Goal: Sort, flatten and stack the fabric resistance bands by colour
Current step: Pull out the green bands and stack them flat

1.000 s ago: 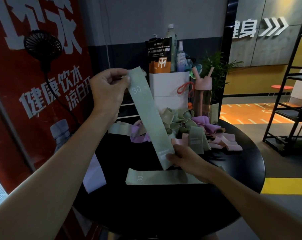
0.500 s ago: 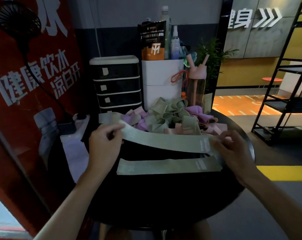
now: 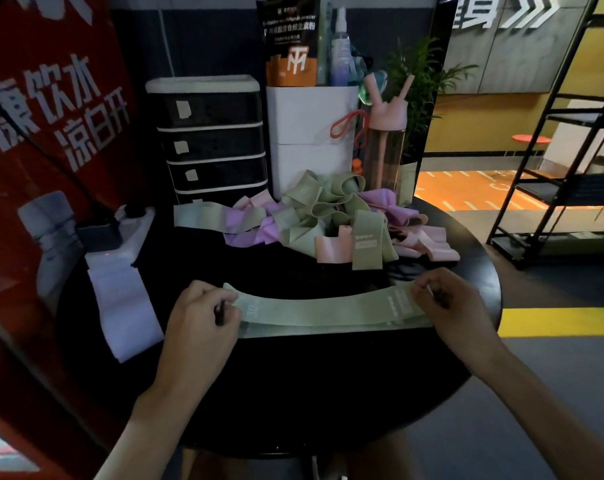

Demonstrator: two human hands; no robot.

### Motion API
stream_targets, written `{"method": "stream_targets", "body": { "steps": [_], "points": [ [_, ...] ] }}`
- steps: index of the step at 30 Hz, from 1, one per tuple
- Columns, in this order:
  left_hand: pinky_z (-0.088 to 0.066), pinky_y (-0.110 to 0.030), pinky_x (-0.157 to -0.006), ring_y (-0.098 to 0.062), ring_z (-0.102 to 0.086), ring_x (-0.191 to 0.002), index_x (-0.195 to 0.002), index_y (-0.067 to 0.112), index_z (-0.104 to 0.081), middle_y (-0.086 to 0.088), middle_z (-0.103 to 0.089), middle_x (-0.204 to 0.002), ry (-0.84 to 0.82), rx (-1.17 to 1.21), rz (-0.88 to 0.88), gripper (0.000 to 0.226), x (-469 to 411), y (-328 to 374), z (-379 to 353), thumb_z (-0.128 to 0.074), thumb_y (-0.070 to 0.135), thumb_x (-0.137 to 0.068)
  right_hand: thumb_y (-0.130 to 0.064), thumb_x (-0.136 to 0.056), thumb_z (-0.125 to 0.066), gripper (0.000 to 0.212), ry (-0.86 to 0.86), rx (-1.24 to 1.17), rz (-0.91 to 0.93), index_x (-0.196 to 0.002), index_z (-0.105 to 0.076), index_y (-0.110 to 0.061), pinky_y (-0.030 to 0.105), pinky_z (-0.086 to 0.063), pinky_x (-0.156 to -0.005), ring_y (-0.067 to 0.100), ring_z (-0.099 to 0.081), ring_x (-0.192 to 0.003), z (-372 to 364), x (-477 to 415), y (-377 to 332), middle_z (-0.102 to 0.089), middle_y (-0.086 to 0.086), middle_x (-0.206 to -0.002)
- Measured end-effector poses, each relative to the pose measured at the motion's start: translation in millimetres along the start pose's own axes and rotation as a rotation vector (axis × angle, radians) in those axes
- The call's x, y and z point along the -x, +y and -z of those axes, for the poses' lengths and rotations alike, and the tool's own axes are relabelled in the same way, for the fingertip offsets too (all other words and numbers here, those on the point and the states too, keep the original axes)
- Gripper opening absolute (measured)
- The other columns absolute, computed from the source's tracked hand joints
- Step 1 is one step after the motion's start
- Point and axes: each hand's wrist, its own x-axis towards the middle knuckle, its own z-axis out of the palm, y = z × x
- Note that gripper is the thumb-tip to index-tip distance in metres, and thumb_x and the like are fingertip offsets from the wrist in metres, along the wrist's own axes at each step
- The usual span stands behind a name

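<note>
Our left hand grip pinches one end of a green band, right hand grip pinches the other | band lies flat over a second green band, 6 o'clock on the counter | tangled pile at 12 o'clock | white bin behind holds a pouch and spray bottle

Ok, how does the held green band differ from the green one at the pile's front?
The held band is stretched flat; the pile band is folded over. The left hand and right hand pinch the held band's ends; no hand touches the pile band. The held band lies over a second flat band; the pile band, beside a pink band. Both are pale green.
</note>
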Motion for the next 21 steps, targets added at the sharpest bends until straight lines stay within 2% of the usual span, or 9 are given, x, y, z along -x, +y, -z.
{"method": "stream_targets", "body": {
  "steps": [4, 7, 8, 10, 12, 15, 17, 19, 21],
  "points": [
    [-0.039, -0.021, -0.069, -0.017, -0.052, -0.078, -0.082, 0.007, -0.073, 0.0, -0.053, -0.085, -0.005, -0.066, -0.019, 0.012, 2, -3, -2, -0.067, -0.003, -0.08, -0.01, -0.09, -0.065, 0.029, -0.04, 0.105, 0.027, -0.078, -0.057, -0.035, 0.02, -0.033, -0.059, 0.005, -0.044, -0.062, -2, -1, 1, -0.052, -0.016, -0.066],
    [-0.043, -0.033, -0.07, -0.02, -0.045, -0.083, -0.073, 0.012, -0.068, 0.0, -0.045, -0.089, -0.009, -0.159, -0.084, 0.009, 3, -3, -1, -0.062, 0.013, -0.081, -0.016, -0.084, -0.072, 0.036, -0.031, 0.262, 0.048, -0.077, -0.055, -0.047, 0.032, -0.041, -0.074, 0.018, -0.05, -0.09, -3, -1, 5, -0.049, -0.012, -0.087],
    [-0.042, -0.036, -0.073, -0.022, -0.045, -0.086, -0.074, 0.014, -0.067, 0.0, -0.044, -0.092, -0.008, -0.185, -0.12, 0.014, 3, -3, 0, -0.058, 0.022, -0.08, -0.023, -0.083, -0.073, 0.032, -0.043, 0.279, 0.053, -0.079, -0.056, -0.05, 0.038, -0.043, -0.082, 0.023, -0.05, -0.101, -2, -1, 5, -0.05, -0.007, -0.096],
    [-0.039, -0.039, -0.086, -0.026, -0.051, -0.097, -0.083, 0.018, -0.07, -0.001, -0.051, -0.103, -0.054, -0.232, -0.243, 0.027, 0, 1, 2, -0.052, 0.037, -0.079, -0.047, -0.079, -0.067, 0.018, -0.131, 0.283, 0.036, -0.089, -0.058, -0.058, 0.048, -0.04, -0.096, 0.024, -0.046, -0.115, 0, -1, 3, -0.051, -0.012, -0.11],
    [-0.03, -0.039, -0.105, -0.022, -0.054, -0.117, -0.103, 0.026, -0.071, 0.003, -0.057, -0.121, -0.229, -0.284, -0.393, 0.037, -5, 11, 3, -0.051, 0.05, -0.082, -0.066, -0.071, -0.058, 0.027, -0.254, 0.287, 0.05, -0.097, -0.055, -0.065, 0.055, -0.033, -0.104, 0.019, -0.04, -0.125, 3, -1, 1, -0.051, -0.027, -0.12],
    [-0.009, -0.029, -0.12, -0.01, -0.029, -0.141, -0.139, 0.042, -0.049, 0.017, -0.038, -0.147, -0.594, -0.319, -0.402, 0.056, -17, 22, 1, -0.051, 0.066, -0.088, -0.073, -0.062, -0.059, 0.041, -0.39, 0.308, 0.074, -0.102, -0.051, -0.071, 0.058, -0.029, -0.109, 0.009, -0.031, -0.131, 7, -2, -2, -0.043, -0.039, -0.127],
    [-0.017, -0.031, -0.119, -0.01, -0.027, -0.139, -0.143, 0.048, -0.039, 0.023, -0.034, -0.147, -0.718, -0.288, -0.348, 0.06, -24, 18, -3, -0.052, 0.068, -0.088, -0.073, -0.06, -0.061, 0.047, -0.453, 0.323, 0.083, -0.105, -0.049, -0.072, 0.056, -0.026, -0.112, 0.003, -0.03, -0.131, 9, -2, -3, -0.042, -0.039, -0.128],
    [-0.028, -0.036, -0.112, -0.006, -0.035, -0.132, -0.139, 0.051, -0.042, 0.026, -0.039, -0.139, -0.731, -0.213, -0.349, 0.055, -27, 14, -5, -0.054, 0.067, -0.088, -0.068, -0.062, -0.066, 0.046, -0.469, 0.299, 0.072, -0.106, -0.054, -0.066, 0.054, -0.026, -0.112, 0.002, -0.035, -0.13, 10, -3, -2, -0.047, -0.036, -0.125],
    [-0.031, -0.034, -0.108, 0.0, -0.038, -0.125, -0.134, 0.05, -0.048, 0.028, -0.042, -0.132, -0.735, -0.166, -0.349, 0.046, -28, 12, -5, -0.057, 0.061, -0.09, -0.055, -0.067, -0.073, 0.041, -0.449, 0.259, 0.073, -0.105, -0.058, -0.058, 0.053, -0.031, -0.11, 0.002, -0.043, -0.126, 10, -3, 0, -0.053, -0.032, -0.12]
  ]
}}
